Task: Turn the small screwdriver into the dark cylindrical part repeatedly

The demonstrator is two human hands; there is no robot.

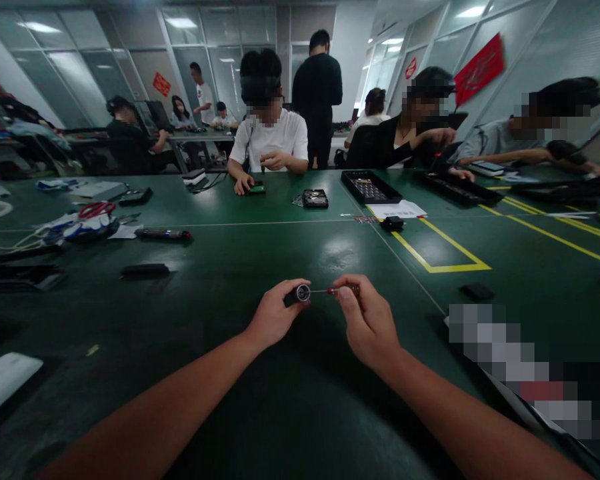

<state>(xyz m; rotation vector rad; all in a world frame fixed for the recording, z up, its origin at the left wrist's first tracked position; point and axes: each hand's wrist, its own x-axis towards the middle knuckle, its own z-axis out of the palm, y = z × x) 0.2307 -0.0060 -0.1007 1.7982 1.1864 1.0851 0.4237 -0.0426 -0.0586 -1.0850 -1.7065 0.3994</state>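
My left hand is closed round a dark cylinder whose round, ringed end faces me. In my right hand is a screwdriver with a reddish handle, gripped between thumb and fingers. Its thin metal shaft points left and its tip meets the open end of the cylinder; I cannot tell how far inside it reaches. Both hands are held above the green table, close together. My fingers hide most of the cylinder's body and part of the screwdriver's handle.
Around lie a black bar, a dark pen-like tool, a small black block and a dark flat piece. Yellow tape marks the green table. Across it, a person in white handles a small device; others work at right near black trays.
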